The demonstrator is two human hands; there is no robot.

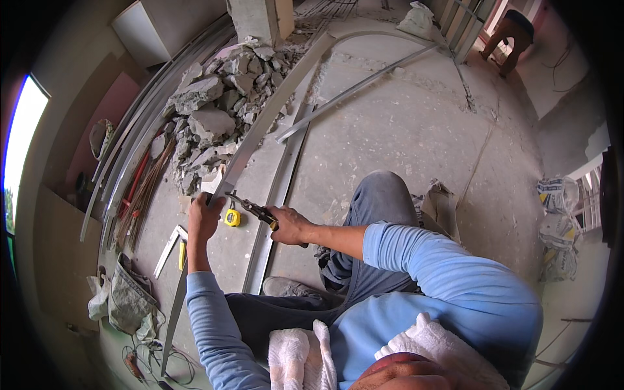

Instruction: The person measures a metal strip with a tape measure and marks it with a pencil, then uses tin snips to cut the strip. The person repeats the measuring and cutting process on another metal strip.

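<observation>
A long grey metal channel [260, 130], curving away toward 1 o'clock across the concrete floor [403, 130], was gripped near its cut end by the left hand [207, 218]; the right hand [290, 226] was clenched on tin snips [255, 209], blades at the strip's edge; a yellow tape measure [232, 218] lay just beside; the channel was judged light, springy, sharp-edged, best held close to the cut; rubble [221, 97] lay at 11 o'clock.

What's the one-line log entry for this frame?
left hand: gripping metal channel | right hand: holding tin snips, blades at channel edge | tape measure: on floor
</observation>
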